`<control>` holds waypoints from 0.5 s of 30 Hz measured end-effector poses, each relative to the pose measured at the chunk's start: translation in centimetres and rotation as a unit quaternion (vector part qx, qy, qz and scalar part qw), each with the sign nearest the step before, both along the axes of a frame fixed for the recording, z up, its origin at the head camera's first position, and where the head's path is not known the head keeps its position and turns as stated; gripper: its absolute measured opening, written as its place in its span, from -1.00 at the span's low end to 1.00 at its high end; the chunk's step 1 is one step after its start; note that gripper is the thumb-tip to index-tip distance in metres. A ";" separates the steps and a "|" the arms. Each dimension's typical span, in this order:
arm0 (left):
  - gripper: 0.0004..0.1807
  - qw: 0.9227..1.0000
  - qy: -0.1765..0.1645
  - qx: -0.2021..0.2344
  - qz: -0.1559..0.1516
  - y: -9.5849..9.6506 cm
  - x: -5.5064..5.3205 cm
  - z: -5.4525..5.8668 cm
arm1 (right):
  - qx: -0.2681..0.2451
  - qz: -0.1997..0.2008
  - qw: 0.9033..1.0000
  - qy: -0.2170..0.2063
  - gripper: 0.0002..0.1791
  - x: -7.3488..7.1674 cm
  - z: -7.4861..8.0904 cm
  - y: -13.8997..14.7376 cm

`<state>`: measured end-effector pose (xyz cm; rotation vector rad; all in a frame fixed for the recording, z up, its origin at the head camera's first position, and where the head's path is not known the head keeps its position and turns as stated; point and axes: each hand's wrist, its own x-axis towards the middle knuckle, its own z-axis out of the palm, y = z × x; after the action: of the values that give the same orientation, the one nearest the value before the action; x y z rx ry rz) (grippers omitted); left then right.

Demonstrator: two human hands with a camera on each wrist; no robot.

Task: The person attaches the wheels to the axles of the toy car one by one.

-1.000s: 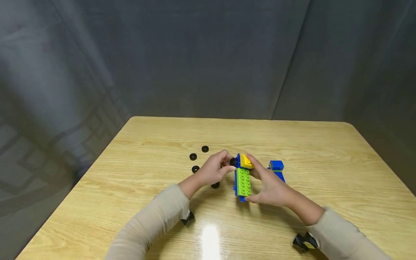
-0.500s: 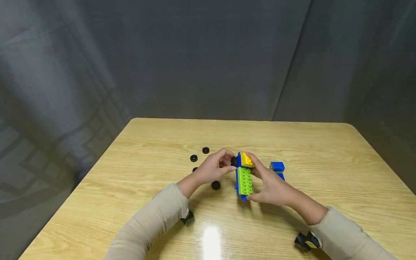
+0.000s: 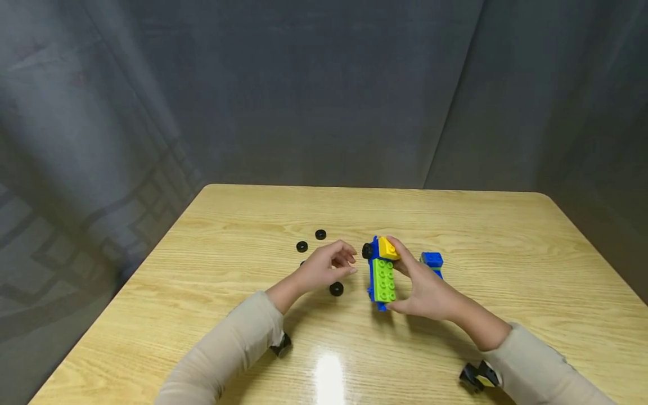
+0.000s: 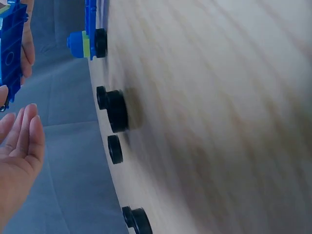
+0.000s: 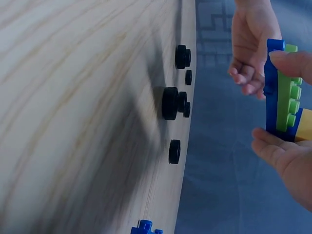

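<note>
One wheel (image 3: 367, 251) visibly mounted; right hand (image 3: 425, 291) grips the toy truck (image 3: 383, 280), left hand (image 3: 325, 265) empty beside it, loose wheels (image 3: 336, 289) apparently left over.

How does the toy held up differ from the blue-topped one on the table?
The held toy is lifted in the right hand, while the blue-topped toy rests on the table. The held toy shows a yellow brick and broad green brick; the blue-topped toy, no visible yellow and only a thin green band. Both combine blue and green.

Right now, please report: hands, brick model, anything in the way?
Left hand empty. Right hand grips brick model. Nothing visible between them; loose wheels lie near left hand.
</note>
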<state>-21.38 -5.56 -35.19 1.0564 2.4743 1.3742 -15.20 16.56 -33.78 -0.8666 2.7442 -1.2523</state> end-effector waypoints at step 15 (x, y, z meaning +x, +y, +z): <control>-0.74 0.992 -0.040 -0.117 -0.032 -1.2 0.1 -0.7 | -0.015 -0.003 1.000 -0.011 0.25 -0.2 -0.4 0.7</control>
<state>-21.26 -6.79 -35.91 0.9969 2.4463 1.0540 -15.36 17.30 -34.14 -0.8420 2.7190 -1.2990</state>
